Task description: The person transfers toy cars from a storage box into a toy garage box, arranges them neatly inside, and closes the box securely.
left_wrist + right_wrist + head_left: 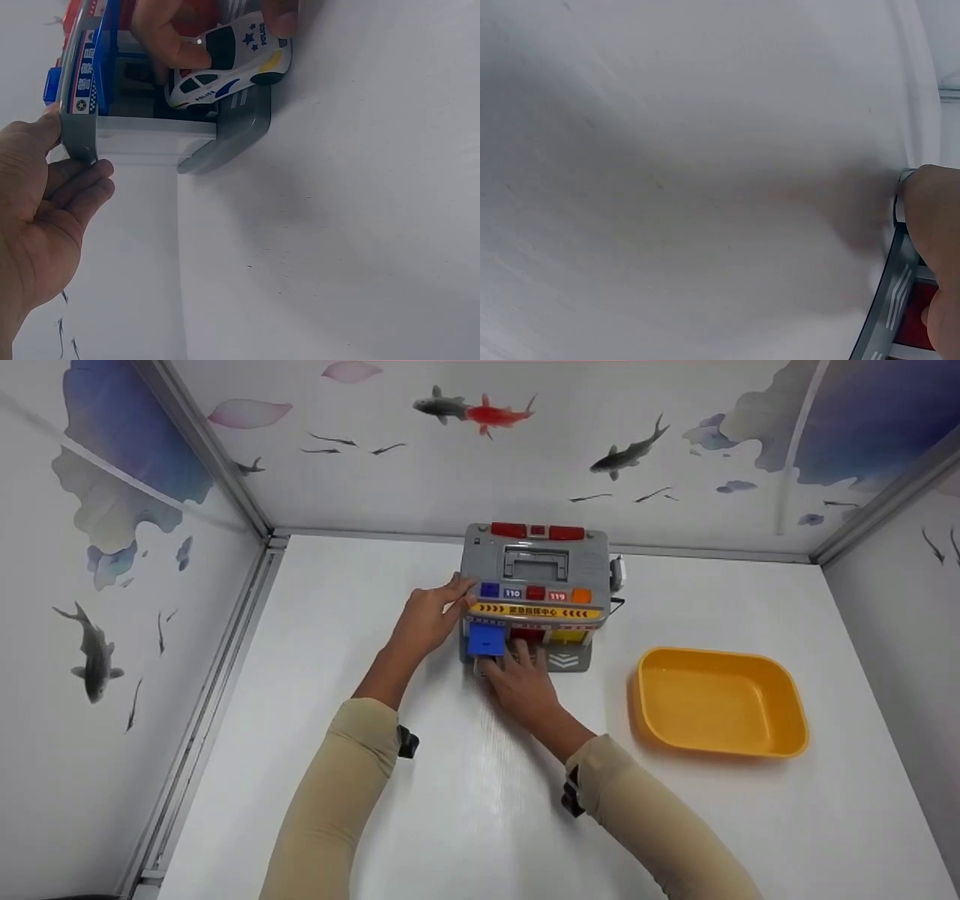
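Note:
A grey toy rescue station (480, 559) with red roof lights stands against the back wall. My left hand (427, 619) grips the left edge of its roof, thumb on one side and fingers curled on the other in the left wrist view. With thumb and fingers, my right hand (521, 682) holds a white toy police car (236, 64), partly inside the left bay. The blue door (486, 639) of that bay is swung up above the car. In the head view the car is mostly hidden by the hand and the door.
To the right on the white table (480, 825) sits a yellow plastic tub (705, 712). Red and yellow doors (568, 637) close the other bays. A small handset-like part sticks out from the station's right side. White printed walls surround the table.

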Action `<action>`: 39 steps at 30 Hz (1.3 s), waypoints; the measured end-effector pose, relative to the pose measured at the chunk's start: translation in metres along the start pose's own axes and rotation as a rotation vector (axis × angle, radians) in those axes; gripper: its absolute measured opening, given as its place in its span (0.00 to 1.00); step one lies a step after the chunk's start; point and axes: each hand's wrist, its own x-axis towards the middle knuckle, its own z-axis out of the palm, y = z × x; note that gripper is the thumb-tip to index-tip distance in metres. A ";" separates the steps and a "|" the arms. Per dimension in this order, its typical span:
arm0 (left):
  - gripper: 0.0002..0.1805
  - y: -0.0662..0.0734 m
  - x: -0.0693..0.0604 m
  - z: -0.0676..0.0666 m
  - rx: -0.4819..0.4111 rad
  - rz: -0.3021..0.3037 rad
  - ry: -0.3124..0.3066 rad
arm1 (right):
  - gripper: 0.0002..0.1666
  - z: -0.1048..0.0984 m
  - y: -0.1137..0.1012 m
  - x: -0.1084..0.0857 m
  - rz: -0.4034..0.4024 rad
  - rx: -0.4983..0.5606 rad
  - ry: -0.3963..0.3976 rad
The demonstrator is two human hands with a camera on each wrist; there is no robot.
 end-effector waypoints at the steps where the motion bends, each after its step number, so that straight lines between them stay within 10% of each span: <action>1: 0.28 0.000 0.000 0.000 0.000 0.000 0.001 | 0.24 0.001 0.000 0.000 0.000 -0.009 0.010; 39: 0.28 0.000 0.000 0.000 0.000 0.006 0.004 | 0.35 0.002 0.015 -0.003 -0.009 0.050 -0.086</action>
